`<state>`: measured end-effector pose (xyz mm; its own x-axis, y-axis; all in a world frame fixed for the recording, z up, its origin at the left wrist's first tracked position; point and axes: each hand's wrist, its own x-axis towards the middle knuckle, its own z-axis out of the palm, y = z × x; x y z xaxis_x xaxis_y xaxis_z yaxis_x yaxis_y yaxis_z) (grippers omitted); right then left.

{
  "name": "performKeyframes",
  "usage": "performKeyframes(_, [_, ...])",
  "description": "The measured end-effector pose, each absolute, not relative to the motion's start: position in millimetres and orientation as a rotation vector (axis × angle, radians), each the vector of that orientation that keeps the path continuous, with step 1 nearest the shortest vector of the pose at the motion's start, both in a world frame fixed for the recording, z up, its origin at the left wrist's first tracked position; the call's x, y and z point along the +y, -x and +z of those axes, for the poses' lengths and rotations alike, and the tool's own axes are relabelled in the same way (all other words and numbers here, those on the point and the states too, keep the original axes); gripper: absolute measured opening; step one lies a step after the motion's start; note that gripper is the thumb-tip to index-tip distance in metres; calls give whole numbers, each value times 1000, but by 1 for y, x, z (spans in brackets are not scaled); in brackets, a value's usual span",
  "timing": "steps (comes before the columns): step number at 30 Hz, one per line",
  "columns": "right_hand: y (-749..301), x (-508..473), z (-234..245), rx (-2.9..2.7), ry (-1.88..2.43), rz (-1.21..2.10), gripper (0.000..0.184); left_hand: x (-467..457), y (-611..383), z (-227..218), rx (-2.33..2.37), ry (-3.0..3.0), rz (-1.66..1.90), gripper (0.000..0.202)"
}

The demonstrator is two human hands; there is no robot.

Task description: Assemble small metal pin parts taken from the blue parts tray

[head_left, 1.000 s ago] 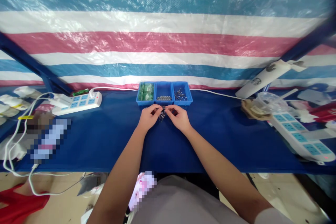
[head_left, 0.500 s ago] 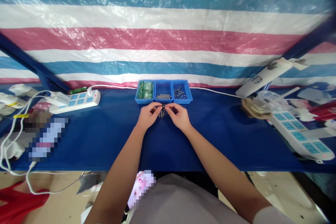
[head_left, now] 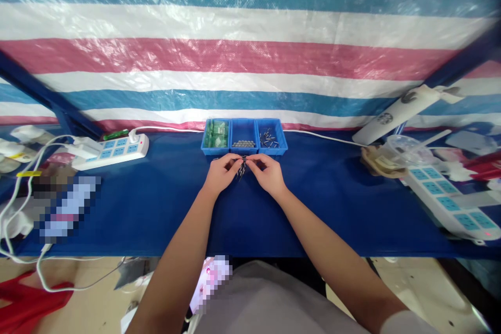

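Note:
My left hand [head_left: 222,173] and my right hand [head_left: 266,172] meet fingertip to fingertip over the blue table, just in front of three blue bins. Both are closed in a pinch on a small dark metal piece [head_left: 244,157], mostly covered by the fingers. Right below the fingertips lies a loose bunch of thin metal pins [head_left: 241,170]. The left bin [head_left: 216,150] has green transparent packets in it. Small round silver parts [head_left: 243,143] line the front of the middle bin, and several slim metal pins [head_left: 268,138] are scattered in the right one.
On the left are a white power strip [head_left: 117,151] with plugs, white cables and a pixelated phone [head_left: 70,209]. To the right stand another power strip [head_left: 450,201], a plastic cup [head_left: 407,150] and a white roll [head_left: 395,114]. A striped tarp [head_left: 250,57] hangs behind.
Both hands stay at the same place, with only slight shifts of the fingertips around the small piece. The view has tilted very slightly.

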<state>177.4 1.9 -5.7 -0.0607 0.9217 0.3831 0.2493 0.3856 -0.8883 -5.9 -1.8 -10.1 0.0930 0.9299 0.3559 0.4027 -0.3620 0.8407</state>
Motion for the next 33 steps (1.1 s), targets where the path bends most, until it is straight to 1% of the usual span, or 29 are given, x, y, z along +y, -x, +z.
performKeyframes(5, [-178,2,-5,-1574,1112,785,19,-1,6,-11,1289,-1845,1257,26])
performKeyframes(13, [-177,0,-2,-1619,1036,748,17,-1,7,-8,1314,-1883,1185,32])
performKeyframes(17, [-177,1,-4,-1614,1073,743,18,-3,6,-8,1311,-1846,1198,28])
performKeyframes(23, [-177,0,-5,-1627,1121,756,21,-2,5,-9,1296,-1854,1219,28])
performKeyframes(26, [-176,-1,-2,-1656,1088,719,21,-2,6,-8,1327,-1878,1184,32])
performKeyframes(29, [-176,-2,-1,-1716,1036,668,18,-2,6,-6,1344,-1910,1170,37])
performKeyframes(33, [-177,-2,-2,-1776,1017,628,13,-2,6,-4,1327,-1918,1164,34])
